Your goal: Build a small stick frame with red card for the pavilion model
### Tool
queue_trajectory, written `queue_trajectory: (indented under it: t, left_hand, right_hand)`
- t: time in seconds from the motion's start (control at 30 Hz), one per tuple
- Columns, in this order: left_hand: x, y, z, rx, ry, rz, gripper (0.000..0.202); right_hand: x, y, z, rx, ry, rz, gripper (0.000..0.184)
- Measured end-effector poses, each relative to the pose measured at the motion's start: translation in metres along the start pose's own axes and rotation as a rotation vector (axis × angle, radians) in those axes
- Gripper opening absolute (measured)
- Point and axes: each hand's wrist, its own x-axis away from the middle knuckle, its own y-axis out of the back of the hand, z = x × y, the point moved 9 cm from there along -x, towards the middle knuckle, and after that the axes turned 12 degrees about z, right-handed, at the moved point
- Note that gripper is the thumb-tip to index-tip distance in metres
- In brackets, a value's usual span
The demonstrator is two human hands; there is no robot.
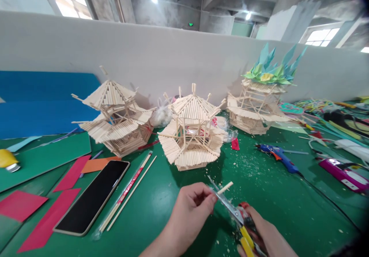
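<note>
My left hand [187, 213] is closed in a pinch on a short piece of wooden stick [226, 188], whose pale end sticks out to the right. In my right hand [261, 226] is a pair of scissors [232, 209] with yellow handles. The scissor blades lie across the stick beside my left fingertips; whether they touch it I cannot tell. Just beyond my hands stands a pavilion model built of wooden sticks [193, 134]. Left of my hand lie a loose chopstick [132, 191] and a clear wrapper of chopsticks [125, 193] with red print.
Two more stick models, a left one [115, 118] and a paper-topped one [256, 107], stand by the white partition [161, 53]. A phone [93, 195] and red paper [49, 218] lie left. A blue glue gun [278, 157] with its cord and a magenta device [343, 174] lie right.
</note>
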Motion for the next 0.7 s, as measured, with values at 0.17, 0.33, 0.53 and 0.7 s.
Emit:
queue_trajectory:
  t: [0.17, 0.33, 0.53, 0.7]
  left_hand:
    - [0.011, 0.007, -0.021, -0.307, -0.224, -0.209, 0.021]
    - [0.001, 0.0, -0.003, -0.011, -0.035, 0.045, 0.02]
    - [-0.001, -0.001, 0.001, -0.002, 0.013, 0.072, 0.019]
    - [0.009, 0.004, -0.025, -0.362, -0.213, -0.122, 0.024]
  right_hand:
    - [-0.002, -0.003, 0.009, -0.087, 0.039, -0.007, 0.049]
    - [-0.004, 0.0, -0.01, -0.187, -0.068, -0.027, 0.034]
    - [-0.007, 0.001, -0.021, -0.227, -0.164, -0.014, 0.023]
    - [-0.005, -0.005, -0.006, -0.199, -0.082, -0.003, 0.044]
